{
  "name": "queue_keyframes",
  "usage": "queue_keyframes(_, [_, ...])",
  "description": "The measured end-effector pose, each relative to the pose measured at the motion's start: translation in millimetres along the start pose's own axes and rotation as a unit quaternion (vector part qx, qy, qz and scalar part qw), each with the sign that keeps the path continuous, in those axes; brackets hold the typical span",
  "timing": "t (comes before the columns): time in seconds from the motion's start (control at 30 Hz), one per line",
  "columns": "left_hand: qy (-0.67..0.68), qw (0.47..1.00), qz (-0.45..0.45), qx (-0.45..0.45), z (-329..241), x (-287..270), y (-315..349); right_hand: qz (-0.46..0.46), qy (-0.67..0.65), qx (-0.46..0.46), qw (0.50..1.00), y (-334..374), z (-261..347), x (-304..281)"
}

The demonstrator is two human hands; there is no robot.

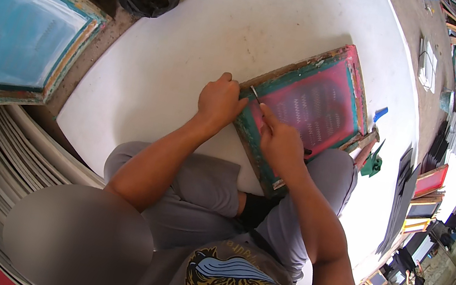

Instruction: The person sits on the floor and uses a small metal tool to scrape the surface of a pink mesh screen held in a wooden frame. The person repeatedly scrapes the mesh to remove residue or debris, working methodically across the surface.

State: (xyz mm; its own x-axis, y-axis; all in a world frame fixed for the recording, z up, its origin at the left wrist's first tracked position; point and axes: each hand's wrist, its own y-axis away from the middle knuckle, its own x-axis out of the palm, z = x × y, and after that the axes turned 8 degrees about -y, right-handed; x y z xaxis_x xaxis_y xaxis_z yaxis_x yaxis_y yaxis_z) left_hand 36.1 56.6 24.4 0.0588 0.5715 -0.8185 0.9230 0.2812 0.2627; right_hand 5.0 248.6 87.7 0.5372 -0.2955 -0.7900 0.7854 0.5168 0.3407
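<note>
A single head-worn fisheye camera gives the view; it looks steeply down from above the person, upright and unmirrored, with the shirt point(233, 284) close beneath it at the lower edge; the left hand point(219, 103) and right hand point(282, 149) fall near mid-frame, at moderate range; the white surface point(213, 18) stretches beyond them; the wide lens bends straight edges toward its dark, round rim.

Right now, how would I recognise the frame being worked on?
Find the large white surface filling the middle. There, at the person's left hand and right hand, is a wooden frame. Pink inside a green border, it differs from the pale-blue frame at far left.
</note>
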Motion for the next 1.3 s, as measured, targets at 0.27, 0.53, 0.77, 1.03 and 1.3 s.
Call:
queue_keyframes(0.27, [0.002,0.999,0.038,-0.01,-0.3,-4.2,-2.1,0.035,0.019,0.028,0.999,-34.9,21.8,-0.7])
queue_keyframes(0.53, [-0.01,0.995,0.098,-0.025,-8.0,-18.5,-7.8,-0.057,-0.11,-0.029,0.992,-1.1,-16.2,-5.3])
queue_keyframes(0.77, [-0.001,0.997,0.071,-0.036,-4.7,-15.2,-3.8,-0.025,-0.109,0.017,0.994,6.7,-3.4,-3.0])
queue_keyframes(1.03, [0.002,0.997,0.065,-0.037,-6.1,-16.5,-4.4,-0.026,-0.034,0.021,0.999,6.8,5.0,-7.9])
queue_keyframes(1.3, [0.0,0.997,0.065,-0.035,-7.2,-18.6,-4.7,-0.003,0.013,0.03,0.999,2.5,9.4,-17.3])
